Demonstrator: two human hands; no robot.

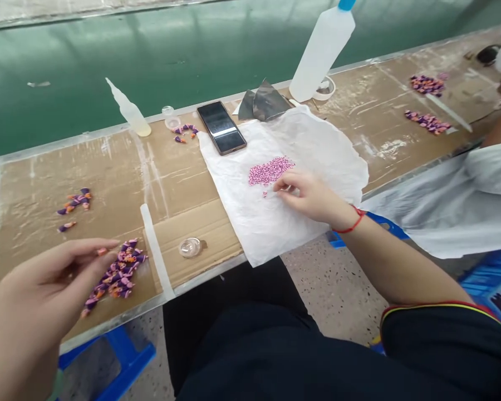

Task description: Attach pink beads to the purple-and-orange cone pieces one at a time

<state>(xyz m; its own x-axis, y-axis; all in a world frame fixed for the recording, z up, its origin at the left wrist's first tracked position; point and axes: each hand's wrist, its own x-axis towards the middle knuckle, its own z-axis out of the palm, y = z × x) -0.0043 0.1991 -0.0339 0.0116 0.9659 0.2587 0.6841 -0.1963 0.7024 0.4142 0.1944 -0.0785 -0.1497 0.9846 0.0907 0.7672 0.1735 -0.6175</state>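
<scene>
At the near edge of the cardboard-covered table, toward its left, the left hand is pinching a small orange-pink piece between thumb and index finger. A heap of purple, pink and orange pieces is lying just beside those fingertips, close to that edge. To its right, a white strip is running inward from the near edge, and a small clear dish is sitting beyond the strip.

A white sheet is hanging its near corner slightly over the table's near edge. The right hand, wearing a red band at the wrist, is reaching over this sheet, its thumb and fingers curling narrowly; whether they are gripping anything, I cannot tell. The pile of tiny pink bits is lying mid-sheet, just beyond its fingertips.

Farther back, a phone is covering part of the sheet's far left edge. Along the table's far edge, a squeeze bottle, a few purple pieces, dark sheets and a tall blue-capped bottle are standing or lying, with a tape roll resting just beside the tall bottle.
</scene>
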